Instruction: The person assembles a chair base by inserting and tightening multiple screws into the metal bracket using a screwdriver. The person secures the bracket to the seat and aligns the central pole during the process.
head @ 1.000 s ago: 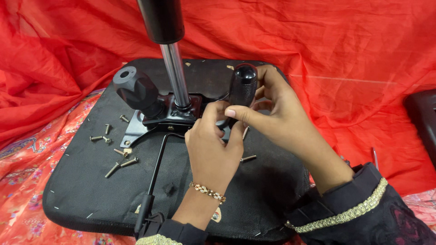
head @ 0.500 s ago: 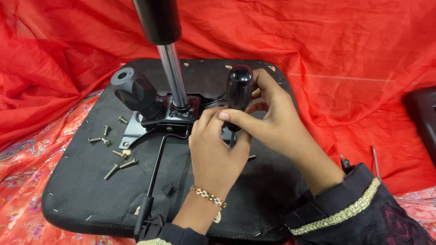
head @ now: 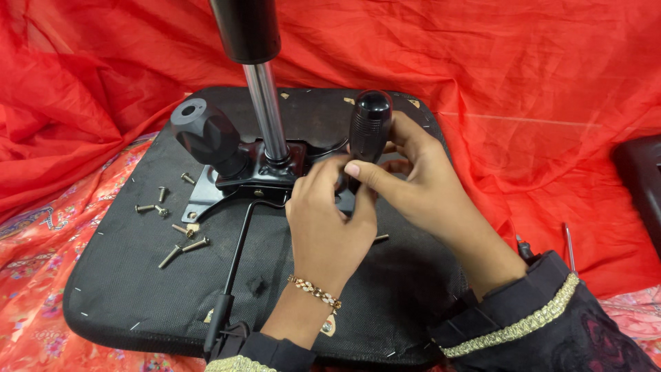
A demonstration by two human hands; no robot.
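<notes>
An upturned black chair seat (head: 138, 275) lies on red cloth, with its metal mechanism plate (head: 265, 172) and chrome gas-lift column (head: 265, 103) standing up from the middle. My right hand (head: 413, 179) grips a screwdriver by its black handle (head: 370, 124), held nearly upright over the plate's right side. My left hand (head: 327, 220) is curled around the screwdriver's lower shaft by the plate; the tip is hidden behind the fingers. A black knob (head: 203, 134) sticks out to the left of the column.
Several loose screws (head: 180, 242) lie on the seat's left half, one more (head: 381, 238) by my left hand. A thin black lever (head: 234, 269) runs toward the front edge. A red-handled tool (head: 567, 241) lies on the cloth at right, near a dark object (head: 644, 186).
The screwdriver has tipped more upright and my hands have shifted slightly toward me along the plate. The screws and seat have not moved.
</notes>
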